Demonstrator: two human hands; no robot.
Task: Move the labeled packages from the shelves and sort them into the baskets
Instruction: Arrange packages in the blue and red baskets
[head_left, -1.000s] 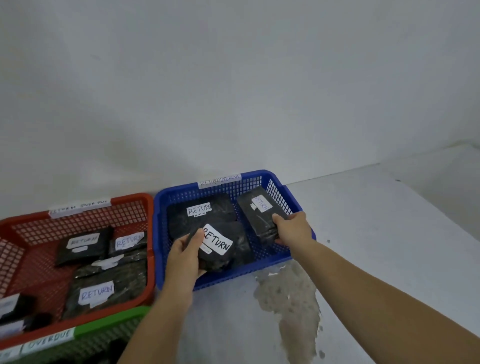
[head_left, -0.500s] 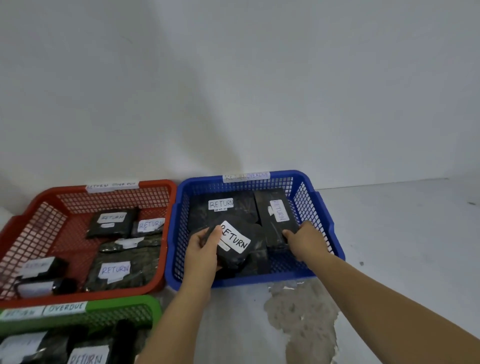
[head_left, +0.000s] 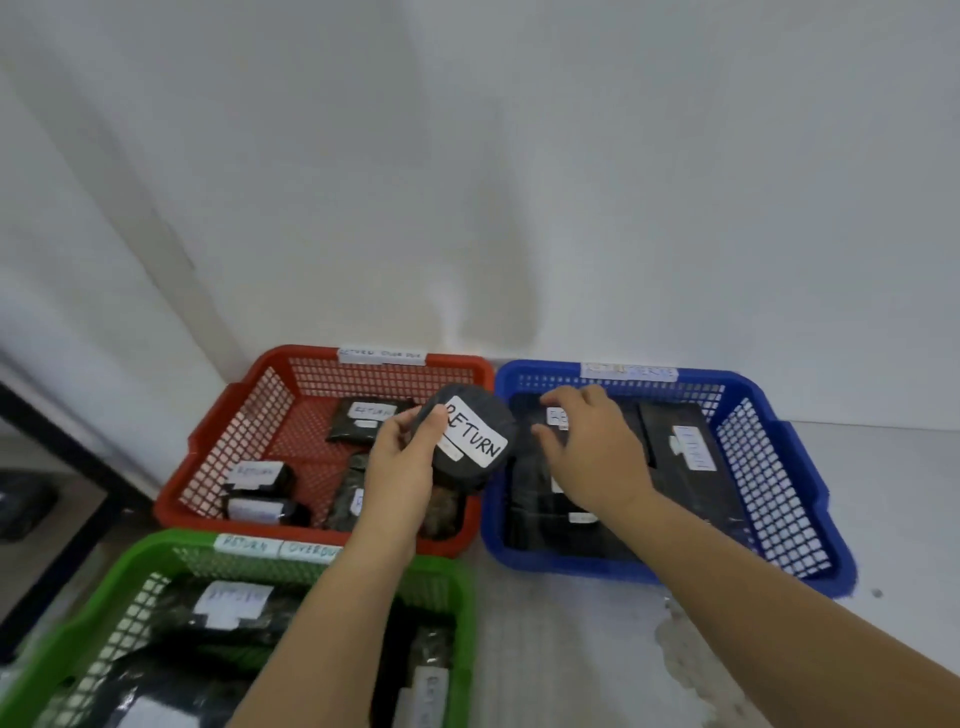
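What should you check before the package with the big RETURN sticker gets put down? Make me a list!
1. Left hand grips the black package firmly: ok.
2. Its RETURN label is readable: ok.
3. Package is hanging over the red basket: ok.
4. Red basket's tag matches the label: cannot tell, blurred.
5. Right hand is out of the way, over the blue basket: ok.
6. Room among the red basket's packages: ok.

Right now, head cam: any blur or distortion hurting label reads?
Head view: RETURN label on the package in the left hand is sharp; basket tags on the red basket and blue basket are smeared; wide-angle bends the basket rims; soft lighting, no glare.
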